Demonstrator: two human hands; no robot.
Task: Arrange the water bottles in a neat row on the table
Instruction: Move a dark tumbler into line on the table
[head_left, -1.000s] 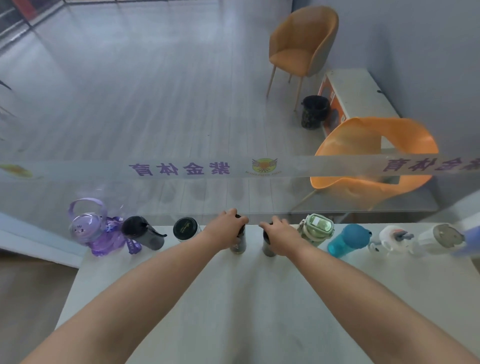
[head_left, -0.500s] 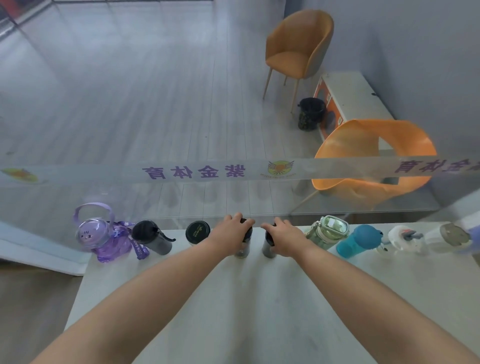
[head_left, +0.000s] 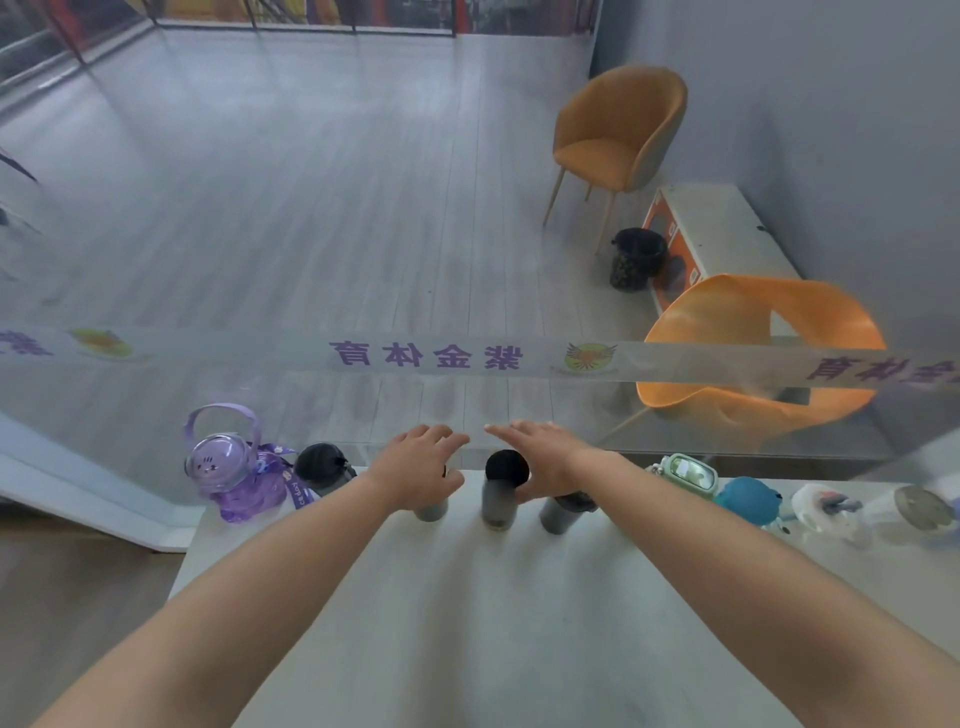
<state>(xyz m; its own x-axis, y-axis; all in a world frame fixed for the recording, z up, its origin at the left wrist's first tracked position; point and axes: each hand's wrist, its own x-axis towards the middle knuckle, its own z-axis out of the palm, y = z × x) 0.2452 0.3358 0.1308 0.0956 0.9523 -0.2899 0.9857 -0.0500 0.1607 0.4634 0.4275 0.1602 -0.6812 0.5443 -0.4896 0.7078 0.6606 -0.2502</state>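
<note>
Your table carries the water bottles in a row along its far edge, against the glass panel. Toward the far left corner stand the purple jug and a black-lidded bottle; toward the far right corner stand a green-lidded bottle, a blue bottle, a white bottle and a blurred metal-lidded bottle. Three dark tumblers occupy the middle. Your left hand is spread, fingers extended, over the left tumbler; contact with its lid cannot be determined. Your right hand is likewise unclenched, covering the right tumbler and just beside the centre tumbler. Neither hand grips anything. Risk: the tumblers are tall and narrow; a sideways brush by a palm or wrist would likely topple one into its neighbours.
</note>
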